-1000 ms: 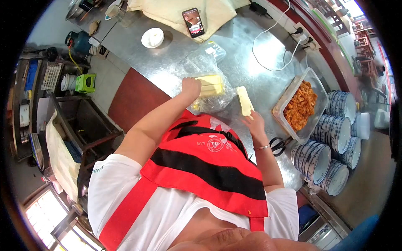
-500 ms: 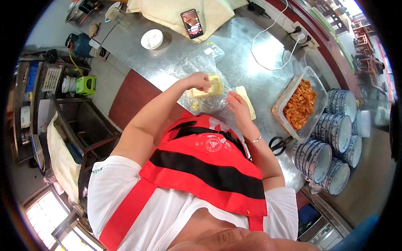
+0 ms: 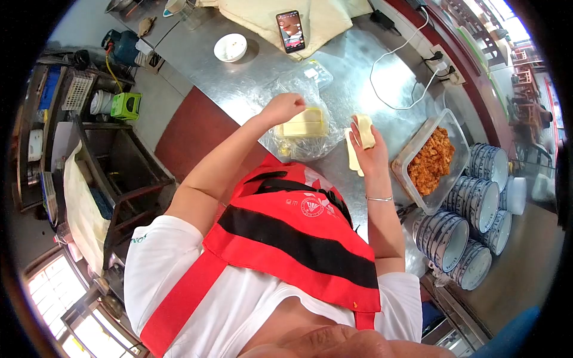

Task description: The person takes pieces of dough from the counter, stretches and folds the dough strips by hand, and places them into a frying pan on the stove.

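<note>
The person's left hand (image 3: 286, 108) hovers at the upper left of a stack of pale yellow dough sheets (image 3: 303, 123). Its fingers are bent inward and their tips turn down out of sight, so how far they close, and on what, cannot be told. The stack lies in a crumpled clear plastic bag (image 3: 314, 151) on the metal table (image 3: 256, 74); the bag's folds blur its outline.

The right hand (image 3: 374, 156) is turned palm up, fingers spread and extended, with a loose dough piece (image 3: 364, 132) lying across them and hiding part of the palm. A second dough piece (image 3: 353, 156) lies on the table just beside this hand, which partly covers it.

To the right, a plastic tub (image 3: 404, 165) holds a chunky reddish-orange filling (image 3: 431, 161) whose ingredients cannot be made out. The right forearm mostly hides a dark object near the tub.
</note>
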Motion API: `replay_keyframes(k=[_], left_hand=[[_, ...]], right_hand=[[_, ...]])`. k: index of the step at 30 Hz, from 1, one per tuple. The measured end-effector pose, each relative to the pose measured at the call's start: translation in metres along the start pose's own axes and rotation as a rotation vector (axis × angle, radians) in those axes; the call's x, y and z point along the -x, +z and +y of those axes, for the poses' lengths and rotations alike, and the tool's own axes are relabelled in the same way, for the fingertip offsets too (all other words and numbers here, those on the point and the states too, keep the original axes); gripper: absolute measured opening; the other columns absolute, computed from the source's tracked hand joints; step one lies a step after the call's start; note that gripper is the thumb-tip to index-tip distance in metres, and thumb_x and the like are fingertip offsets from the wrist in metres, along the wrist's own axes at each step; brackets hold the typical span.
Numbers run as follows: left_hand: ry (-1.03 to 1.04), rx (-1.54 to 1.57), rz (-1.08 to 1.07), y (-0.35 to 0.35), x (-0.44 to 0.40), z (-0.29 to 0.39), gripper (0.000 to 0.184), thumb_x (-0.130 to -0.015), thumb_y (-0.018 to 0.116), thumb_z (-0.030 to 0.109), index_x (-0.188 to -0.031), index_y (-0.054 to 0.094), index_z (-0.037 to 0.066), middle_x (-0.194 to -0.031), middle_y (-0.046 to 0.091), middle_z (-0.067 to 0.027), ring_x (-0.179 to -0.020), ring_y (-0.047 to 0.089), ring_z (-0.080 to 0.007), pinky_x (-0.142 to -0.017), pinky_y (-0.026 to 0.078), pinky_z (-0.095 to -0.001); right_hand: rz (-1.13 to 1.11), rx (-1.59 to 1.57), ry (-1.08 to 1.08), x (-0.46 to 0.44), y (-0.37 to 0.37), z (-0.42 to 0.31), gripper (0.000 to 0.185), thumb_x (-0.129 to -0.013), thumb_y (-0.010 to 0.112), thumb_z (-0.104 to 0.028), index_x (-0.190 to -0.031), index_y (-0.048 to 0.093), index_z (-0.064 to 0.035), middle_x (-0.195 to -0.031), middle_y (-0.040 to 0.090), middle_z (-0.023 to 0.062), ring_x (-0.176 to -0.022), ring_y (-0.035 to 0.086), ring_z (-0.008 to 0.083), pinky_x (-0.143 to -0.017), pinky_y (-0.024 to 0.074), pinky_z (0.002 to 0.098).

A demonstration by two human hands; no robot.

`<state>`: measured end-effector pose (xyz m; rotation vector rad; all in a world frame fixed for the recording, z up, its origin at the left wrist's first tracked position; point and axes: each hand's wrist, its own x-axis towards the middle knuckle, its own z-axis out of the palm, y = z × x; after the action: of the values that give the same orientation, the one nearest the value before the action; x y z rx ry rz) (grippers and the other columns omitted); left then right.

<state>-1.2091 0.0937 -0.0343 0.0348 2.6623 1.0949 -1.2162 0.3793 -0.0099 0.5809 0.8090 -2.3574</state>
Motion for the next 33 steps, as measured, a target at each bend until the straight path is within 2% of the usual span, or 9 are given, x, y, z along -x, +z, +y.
replay_keyframes(k=[4,10,18,21,23,24,26,30,33], left_hand=[[0.039,-0.193,0.004,0.051,0.012,-0.046,0.029,-0.083,0.060,0.021,-0.105,0.063,0.003,-0.106,0.061,-0.0166,-0.102,0.057,-0.0326,-0.088,0.045,-0.0398],[0.204,-0.309,0.232,0.076,0.009,-0.042,0.020,-0.077,0.061,0.012,-0.094,0.062,0.003,-0.097,0.058,-0.0147,-0.091,0.058,-0.0326,-0.082,0.049,-0.0411],[0.059,-0.585,0.353,0.099,-0.003,-0.036,0.018,-0.075,0.055,0.006,-0.091,0.060,0.001,-0.097,0.056,-0.0137,-0.091,0.057,-0.0290,-0.075,0.049,-0.0396],[0.041,-0.617,0.354,0.097,0.000,-0.027,0.019,-0.076,0.055,0.007,-0.094,0.059,0.001,-0.097,0.055,-0.0133,-0.091,0.056,-0.0278,-0.076,0.048,-0.0380],[0.059,-0.606,0.351,0.096,0.002,-0.024,0.020,-0.077,0.055,0.007,-0.095,0.059,0.001,-0.097,0.055,-0.0127,-0.091,0.055,-0.0273,-0.077,0.047,-0.0377],[0.075,-0.597,0.350,0.096,0.001,-0.023,0.021,-0.077,0.054,0.008,-0.096,0.059,0.001,-0.096,0.054,-0.0121,-0.091,0.055,-0.0268,-0.078,0.047,-0.0374],[0.179,-0.551,0.350,0.095,-0.004,-0.025,0.021,-0.077,0.053,0.008,-0.097,0.059,0.002,-0.097,0.054,-0.0120,-0.092,0.055,-0.0267,-0.078,0.046,-0.0376],[0.486,-0.379,0.373,0.092,-0.022,-0.023,0.020,-0.078,0.050,0.009,-0.096,0.059,0.003,-0.101,0.056,-0.0118,-0.095,0.055,-0.0262,-0.079,0.046,-0.0376],[0.498,-0.401,0.317,0.094,-0.035,-0.024,0.022,-0.079,0.050,0.009,-0.098,0.058,0.002,-0.100,0.057,-0.0124,-0.095,0.056,-0.0267,-0.079,0.046,-0.0376]], right_hand=[[0.060,-0.002,0.031,-0.013,-0.061,0.016,0.042,-0.096,0.042,-0.019,-0.133,0.041,0.0008,-0.128,0.053,0.0150,-0.115,0.052,0.0266,-0.098,0.0404,0.0382],[0.113,-0.004,0.134,-0.006,-0.069,0.015,0.042,-0.095,0.042,-0.015,-0.132,0.040,0.0031,-0.127,0.054,0.0162,-0.109,0.056,0.0276,-0.094,0.0440,0.0382],[0.250,0.180,0.131,-0.002,-0.134,0.030,0.042,-0.093,0.047,-0.014,-0.127,0.038,0.0097,-0.108,0.058,0.0239,-0.099,0.062,0.0323,-0.080,0.0517,0.0387],[0.251,0.502,0.082,0.013,-0.147,0.034,0.040,-0.093,0.049,-0.016,-0.121,0.041,0.0120,-0.102,0.061,0.0219,-0.093,0.063,0.0344,-0.076,0.0540,0.0434],[0.514,1.074,0.070,0.027,-0.130,0.033,0.042,-0.090,0.055,-0.020,-0.118,0.045,0.0097,-0.085,0.064,0.0166,-0.076,0.064,0.0265,-0.065,0.0517,0.0372],[0.515,1.073,0.071,0.030,-0.134,0.036,0.042,-0.090,0.055,-0.020,-0.118,0.045,0.0097,-0.085,0.064,0.0166,-0.076,0.064,0.0265,-0.065,0.0517,0.0372],[0.564,1.663,-0.427,0.031,-0.146,0.045,0.039,-0.087,0.060,-0.021,-0.115,0.052,0.0055,-0.076,0.064,0.0118,-0.070,0.060,0.0184,-0.061,0.0470,0.0308],[0.394,1.509,-0.287,0.023,-0.073,0.034,0.032,-0.086,0.061,-0.016,-0.112,0.057,0.0020,-0.092,0.065,0.0162,-0.080,0.065,0.0239,-0.070,0.0498,0.0320],[0.134,1.398,-0.520,-0.022,-0.064,0.052,0.031,-0.084,0.063,-0.015,-0.111,0.059,0.0007,-0.096,0.065,0.0161,-0.083,0.065,0.0243,-0.073,0.0499,0.0337]])
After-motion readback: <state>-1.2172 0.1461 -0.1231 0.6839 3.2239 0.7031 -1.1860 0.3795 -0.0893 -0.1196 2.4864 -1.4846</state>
